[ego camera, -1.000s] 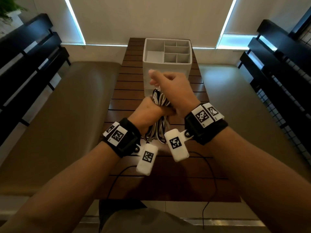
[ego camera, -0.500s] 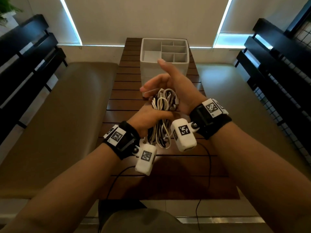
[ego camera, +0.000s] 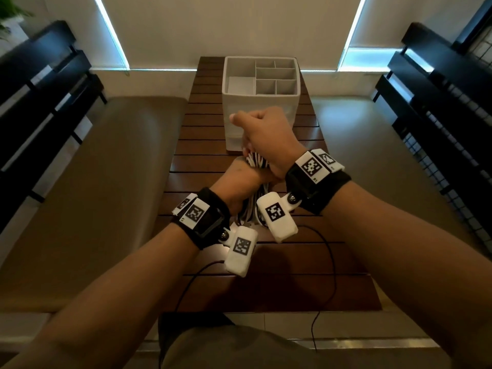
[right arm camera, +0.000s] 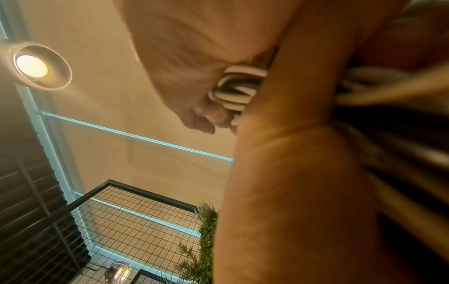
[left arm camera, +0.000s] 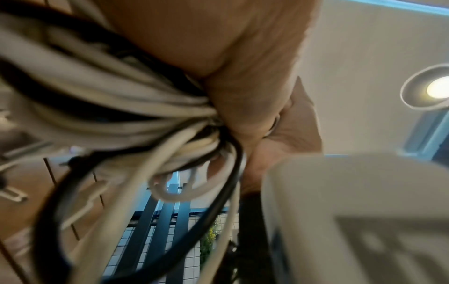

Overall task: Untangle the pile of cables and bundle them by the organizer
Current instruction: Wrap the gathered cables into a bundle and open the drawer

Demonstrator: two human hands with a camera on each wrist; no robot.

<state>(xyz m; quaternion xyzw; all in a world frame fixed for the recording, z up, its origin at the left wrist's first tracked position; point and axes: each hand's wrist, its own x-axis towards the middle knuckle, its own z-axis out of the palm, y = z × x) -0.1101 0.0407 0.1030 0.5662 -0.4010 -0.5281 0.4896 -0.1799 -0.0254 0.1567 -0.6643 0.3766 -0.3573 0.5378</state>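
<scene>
Now both hands, left hand (ego camera: pixel 239 182) and right hand (ego camera: pixel 266 134), clutch the cables (ego camera: pixel 255 162) above the bench (ego camera: pixel 202 166), keeping loops gathered for bundling.

Both forearms extended forward; left hand (ego camera: pixel 241 182) fisted low, right hand (ego camera: pixel 266 134) curled just above, wrists nearly touching.

No legible text; wrist tags (ego camera: pixel 311 166) bear coded squares only.

Home lounge or balcony nook: cushioned benches (ego camera: pixel 87 182), slatted wooden table (ego camera: pixel 266 262), blinds (ego camera: pixel 226 27).
</scene>
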